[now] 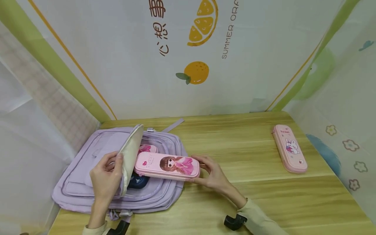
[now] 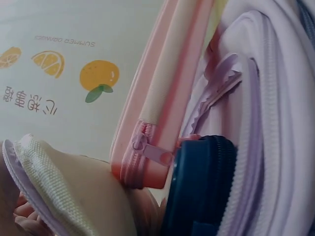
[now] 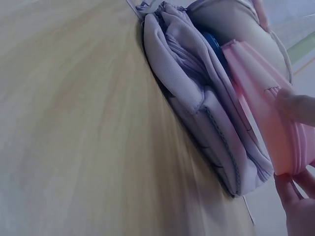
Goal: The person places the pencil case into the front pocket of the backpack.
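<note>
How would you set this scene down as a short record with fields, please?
backpack: opened, lying on the table
left hand: holds up the flap
right hand: grips the doll pencil case, partly over the backpack
inside backpack: blue case, partly hidden pink case
table's right side: rabbit pencil case

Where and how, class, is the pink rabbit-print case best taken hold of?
Likely at mid-length, from above, thumb and fingers across its narrow width. The pink rabbit-print case lies flat on the table, print up, its long sides uncovered. The right hand is nearer, but grips the doll-print case.
</note>
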`<action>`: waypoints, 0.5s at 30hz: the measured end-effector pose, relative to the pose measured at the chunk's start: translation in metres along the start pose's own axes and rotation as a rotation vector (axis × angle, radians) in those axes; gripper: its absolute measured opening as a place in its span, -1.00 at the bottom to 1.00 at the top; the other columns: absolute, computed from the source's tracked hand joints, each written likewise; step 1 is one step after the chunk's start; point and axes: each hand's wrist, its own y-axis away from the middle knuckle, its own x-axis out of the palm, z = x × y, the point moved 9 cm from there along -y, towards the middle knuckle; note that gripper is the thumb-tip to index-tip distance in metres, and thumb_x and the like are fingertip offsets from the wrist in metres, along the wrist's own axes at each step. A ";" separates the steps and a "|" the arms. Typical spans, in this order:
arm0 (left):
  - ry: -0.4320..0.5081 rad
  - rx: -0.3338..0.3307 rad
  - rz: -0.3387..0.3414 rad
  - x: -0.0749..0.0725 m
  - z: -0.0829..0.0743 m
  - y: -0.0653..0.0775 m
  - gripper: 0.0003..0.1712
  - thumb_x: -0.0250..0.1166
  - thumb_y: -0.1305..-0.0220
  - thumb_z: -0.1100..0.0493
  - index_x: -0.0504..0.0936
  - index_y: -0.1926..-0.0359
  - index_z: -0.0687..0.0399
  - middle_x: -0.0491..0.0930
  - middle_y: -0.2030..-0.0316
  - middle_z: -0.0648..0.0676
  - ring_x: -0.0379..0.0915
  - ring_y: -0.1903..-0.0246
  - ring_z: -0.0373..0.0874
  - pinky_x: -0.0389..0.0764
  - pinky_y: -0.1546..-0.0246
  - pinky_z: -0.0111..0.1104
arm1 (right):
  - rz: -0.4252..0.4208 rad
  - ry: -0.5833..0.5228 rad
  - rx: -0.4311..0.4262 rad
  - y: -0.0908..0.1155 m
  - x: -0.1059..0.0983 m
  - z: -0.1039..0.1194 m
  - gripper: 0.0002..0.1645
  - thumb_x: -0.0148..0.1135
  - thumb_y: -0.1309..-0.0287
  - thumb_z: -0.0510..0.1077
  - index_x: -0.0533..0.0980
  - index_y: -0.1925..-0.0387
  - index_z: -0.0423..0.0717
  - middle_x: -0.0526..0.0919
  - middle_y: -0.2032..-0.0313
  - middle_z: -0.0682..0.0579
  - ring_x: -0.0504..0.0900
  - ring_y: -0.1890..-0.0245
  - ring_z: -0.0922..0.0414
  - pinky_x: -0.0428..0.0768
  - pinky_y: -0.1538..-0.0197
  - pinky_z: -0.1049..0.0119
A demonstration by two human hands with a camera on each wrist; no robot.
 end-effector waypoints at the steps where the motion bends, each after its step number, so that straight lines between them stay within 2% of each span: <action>1: 0.003 -0.004 -0.002 -0.001 0.000 -0.001 -0.83 0.32 -0.09 0.23 0.68 0.26 0.17 0.56 0.55 -0.30 0.50 0.59 -0.59 0.50 0.54 -0.73 | 0.002 0.006 -0.008 0.000 0.001 0.001 -0.15 0.47 0.29 -0.39 0.30 -0.13 -0.45 0.43 -0.02 -0.30 0.43 -0.05 -0.18 0.47 -0.12 0.13; 4: 0.006 -0.011 -0.007 -0.002 -0.002 -0.002 -0.83 0.31 -0.10 0.23 0.68 0.26 0.16 0.53 0.55 -0.40 0.50 0.59 -0.58 0.50 0.55 -0.73 | 0.002 0.031 -0.011 -0.001 0.004 0.002 -0.15 0.47 0.29 -0.38 0.30 -0.13 -0.45 0.45 -0.04 -0.32 0.47 -0.04 -0.19 0.51 -0.09 0.13; 11: 0.015 -0.019 0.003 0.000 -0.006 -0.005 -0.83 0.31 -0.10 0.21 0.68 0.26 0.15 0.53 0.56 -0.41 0.52 0.59 -0.56 0.50 0.58 -0.71 | -0.043 -0.001 0.039 -0.006 0.009 0.004 -0.15 0.50 0.33 -0.36 0.32 -0.10 -0.42 0.48 -0.04 -0.29 0.49 -0.03 -0.14 0.53 -0.07 0.14; 15: 0.030 -0.024 0.009 0.002 -0.007 -0.005 -0.83 0.31 -0.10 0.22 0.68 0.26 0.16 0.54 0.57 -0.40 0.52 0.60 -0.55 0.51 0.58 -0.70 | -0.043 -0.030 0.022 -0.009 0.017 0.008 -0.20 0.48 0.31 -0.39 0.34 -0.07 -0.44 0.48 -0.01 -0.28 0.51 -0.01 -0.11 0.54 -0.06 0.14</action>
